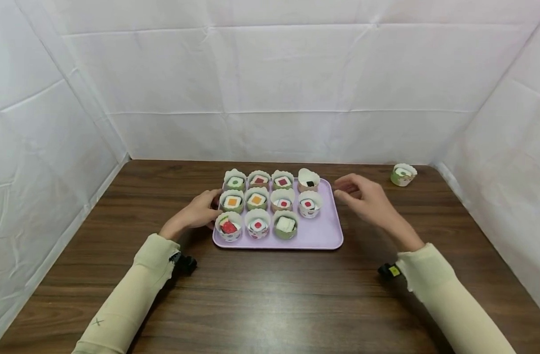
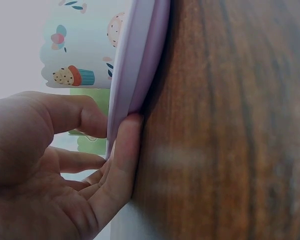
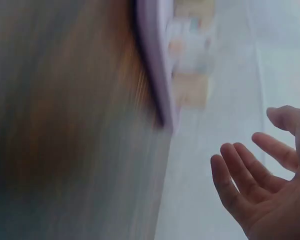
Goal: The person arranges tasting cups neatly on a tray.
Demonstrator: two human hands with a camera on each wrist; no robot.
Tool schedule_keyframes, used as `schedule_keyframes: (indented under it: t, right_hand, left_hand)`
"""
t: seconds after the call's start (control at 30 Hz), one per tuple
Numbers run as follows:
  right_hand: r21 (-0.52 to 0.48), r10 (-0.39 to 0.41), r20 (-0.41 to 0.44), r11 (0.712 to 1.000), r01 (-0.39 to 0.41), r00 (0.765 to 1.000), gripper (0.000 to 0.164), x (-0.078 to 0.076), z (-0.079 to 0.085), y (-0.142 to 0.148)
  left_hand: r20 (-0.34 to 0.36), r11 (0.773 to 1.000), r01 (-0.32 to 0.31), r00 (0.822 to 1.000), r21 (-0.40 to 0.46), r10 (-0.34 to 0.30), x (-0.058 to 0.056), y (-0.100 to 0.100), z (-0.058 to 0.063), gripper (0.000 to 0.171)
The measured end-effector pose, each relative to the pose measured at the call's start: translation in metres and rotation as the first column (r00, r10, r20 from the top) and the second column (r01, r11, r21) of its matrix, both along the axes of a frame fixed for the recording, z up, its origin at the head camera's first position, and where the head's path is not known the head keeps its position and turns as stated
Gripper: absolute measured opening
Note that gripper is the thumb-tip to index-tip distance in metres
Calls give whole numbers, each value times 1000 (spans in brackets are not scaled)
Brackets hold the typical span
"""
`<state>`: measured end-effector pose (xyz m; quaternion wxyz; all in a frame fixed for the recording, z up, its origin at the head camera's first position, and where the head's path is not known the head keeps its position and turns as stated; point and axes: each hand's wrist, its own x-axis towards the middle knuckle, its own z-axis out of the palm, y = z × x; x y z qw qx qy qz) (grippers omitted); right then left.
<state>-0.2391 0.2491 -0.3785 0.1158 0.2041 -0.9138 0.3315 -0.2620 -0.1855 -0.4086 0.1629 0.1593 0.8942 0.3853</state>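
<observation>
A lilac tray [image 1: 325,231] lies on the table, bearing several paper baking cups in rows, each with a small sushi-like piece in it. At its left edge my left hand [image 1: 201,210] pinches the tray; the left wrist view shows the thumb against the rim [image 2: 135,60] and a finger low on its outer side. My right hand [image 1: 365,196] hovers just off the tray's right edge, holding nothing. In the right wrist view its fingers [image 3: 235,172] are spread and loosely bent, apart from the tray.
One green-sided paper cup [image 1: 403,175] with a white and green piece stands alone at the table's back right. The brown wooden table [image 1: 261,305] is bounded by white cloth walls [image 1: 279,88] at the back and sides. The tray's right front part bears no cup.
</observation>
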Motion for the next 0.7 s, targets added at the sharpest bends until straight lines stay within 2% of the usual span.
schedule_keyframes:
  t: [0.07,0.2,0.3,0.4,0.57,0.7]
  right_hand:
    - [22,-45,17,999,44,999,30,-9,1,16]
    - [48,-128,-39,990,130,991,33,-25,1,45]
    - [28,-204,-111,978,209,973,32,-37,0,65]
    - [8,-279,-130,959,282,952,31,-50,2,82]
    - [59,-350,-60,934,354,935,39,-68,5,109]
    - [158,-418,27,899,409,908,52,-78,2,129]
  left_hand:
    - [-7,1000,-1,1000,3,1,0,-1,0,68]
    - [-20,1000,0,1000,8,1,0,-2,-2,68]
    - [-20,1000,-4,1000,8,4,0,-1,-2,68]
    - [-16,1000,-5,1000,7,5,0,-1,-2,68]
    - [-10,1000,-12,1000,7,12,-1,-1,-2,68]
    - [-8,1000,-10,1000,10,10,-1,-1,-3,68]
